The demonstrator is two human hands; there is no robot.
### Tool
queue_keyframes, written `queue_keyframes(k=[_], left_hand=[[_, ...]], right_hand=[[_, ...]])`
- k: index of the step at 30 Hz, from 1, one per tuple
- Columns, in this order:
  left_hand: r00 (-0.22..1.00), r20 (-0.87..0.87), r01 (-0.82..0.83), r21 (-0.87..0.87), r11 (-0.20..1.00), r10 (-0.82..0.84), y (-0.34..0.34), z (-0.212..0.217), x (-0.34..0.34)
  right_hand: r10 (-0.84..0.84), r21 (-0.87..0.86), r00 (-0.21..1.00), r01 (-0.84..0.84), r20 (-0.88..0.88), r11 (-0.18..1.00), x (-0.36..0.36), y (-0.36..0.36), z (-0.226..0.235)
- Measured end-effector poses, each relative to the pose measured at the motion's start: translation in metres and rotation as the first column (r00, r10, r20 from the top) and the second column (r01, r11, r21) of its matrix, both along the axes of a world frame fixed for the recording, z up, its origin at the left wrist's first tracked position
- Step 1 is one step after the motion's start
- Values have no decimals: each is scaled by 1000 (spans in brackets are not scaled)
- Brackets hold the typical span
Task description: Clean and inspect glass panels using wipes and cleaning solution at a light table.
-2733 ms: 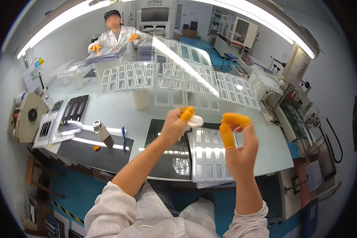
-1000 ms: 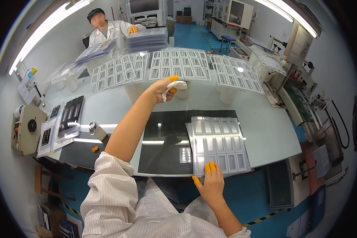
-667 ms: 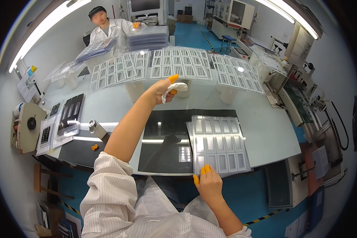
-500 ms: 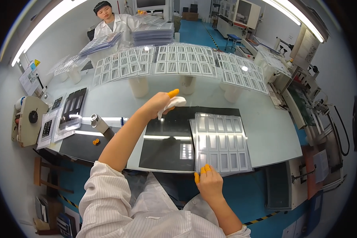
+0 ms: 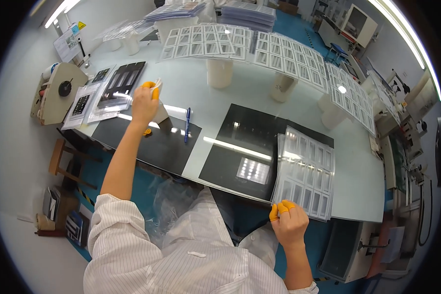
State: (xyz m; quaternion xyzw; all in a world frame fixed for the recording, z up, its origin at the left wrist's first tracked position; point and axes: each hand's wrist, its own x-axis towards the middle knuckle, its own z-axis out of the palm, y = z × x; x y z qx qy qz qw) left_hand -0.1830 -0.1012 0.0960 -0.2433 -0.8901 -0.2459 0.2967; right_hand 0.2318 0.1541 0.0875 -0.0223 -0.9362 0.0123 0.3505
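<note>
My left hand (image 5: pixel 144 109), with orange finger cots, is closed around a white cloth (image 5: pixel 157 89). It hovers at the left of the table, in front of a silver bottle (image 5: pixel 160 114) that it mostly hides. Small orange finger cots (image 5: pixel 147 132) lie on the dark mat below it. My right hand (image 5: pixel 291 226), also in orange finger cots, pinches the near left corner of a stack of clear plastic sheets (image 5: pixel 306 174) with rows of rectangular windows. That stack lies on the right part of a glossy black board (image 5: pixel 240 147).
A blue pen (image 5: pixel 187 125) lies on the left mat (image 5: pixel 174 152). Similar windowed sheets (image 5: pixel 291 59) rest on white cylinders (image 5: pixel 219 73) along the far side. Dark printed sheets (image 5: pixel 122 84) and a tape dispenser-like machine (image 5: pixel 59 93) stand at the left. Machinery (image 5: pixel 409 142) borders the right.
My left hand has moved left with the cloth, from above the black board to the bottle. My right hand stays at the stack's near corner. The view has turned left and down.
</note>
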Motion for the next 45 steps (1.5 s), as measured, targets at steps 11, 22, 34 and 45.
queue_keyframes(k=[11, 22, 34, 45], left_hand=[[783, 475, 240, 368, 899, -403, 73, 12, 122], [-190, 434, -56, 891, 451, -881, 106, -33, 251], [380, 511, 360, 686, 632, -771, 86, -12, 239], [598, -229, 796, 65, 601, -768, 170, 72, 283]], right_hand=[[287, -34, 940, -298, -186, 954, -5, -34, 9], [-170, -226, 984, 155, -48, 962, 4, -14, 28], [-233, -976, 948, -217, -219, 35, 27, -7, 32], [0, -956, 988, -148, -153, 255, 27, -43, 45]])
